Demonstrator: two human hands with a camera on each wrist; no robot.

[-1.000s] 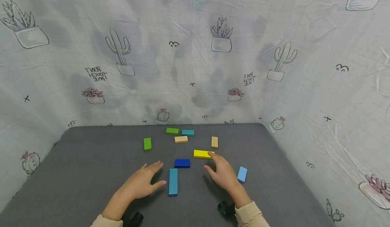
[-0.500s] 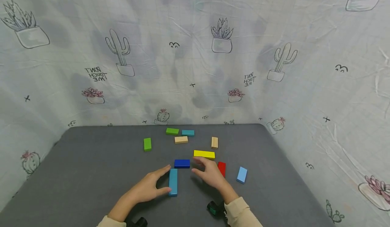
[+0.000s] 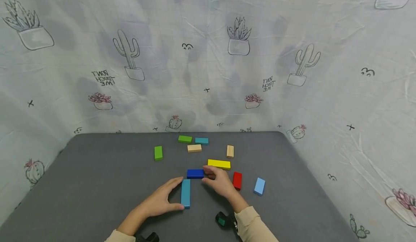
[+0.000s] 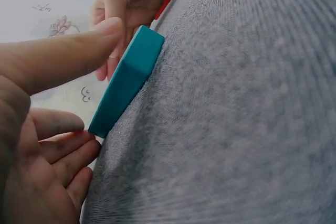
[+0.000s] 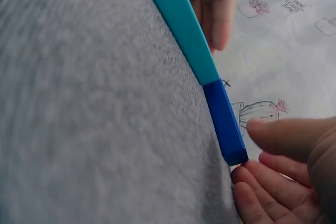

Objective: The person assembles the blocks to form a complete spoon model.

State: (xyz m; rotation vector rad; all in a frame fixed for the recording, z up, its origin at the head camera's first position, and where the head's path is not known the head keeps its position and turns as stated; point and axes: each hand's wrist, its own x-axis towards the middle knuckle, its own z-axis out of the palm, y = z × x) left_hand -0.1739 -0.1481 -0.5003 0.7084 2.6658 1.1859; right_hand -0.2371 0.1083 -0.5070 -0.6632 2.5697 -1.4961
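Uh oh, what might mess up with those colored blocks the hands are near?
The left hand could knock the long teal block into the dark blue block, since their ends are so close. The right hand, with its fingers by the dark blue block's right end, might push it crooked. Those fingers also look close to the yellow block, so they may nudge it.

one tabletop (image 3: 81,184), dark grey, textile-surfaced in the close views, far corners rounded. one pale sheet (image 3: 195,68), creased, hanging behind and along both sides of it; printed with line-drawn potted cacti (image 3: 134,72), pinkish succulents (image 3: 100,98) and mirror-reversed lettering (image 3: 104,78). lighting: soft, diffuse, with faint greyish patches across the sheet.
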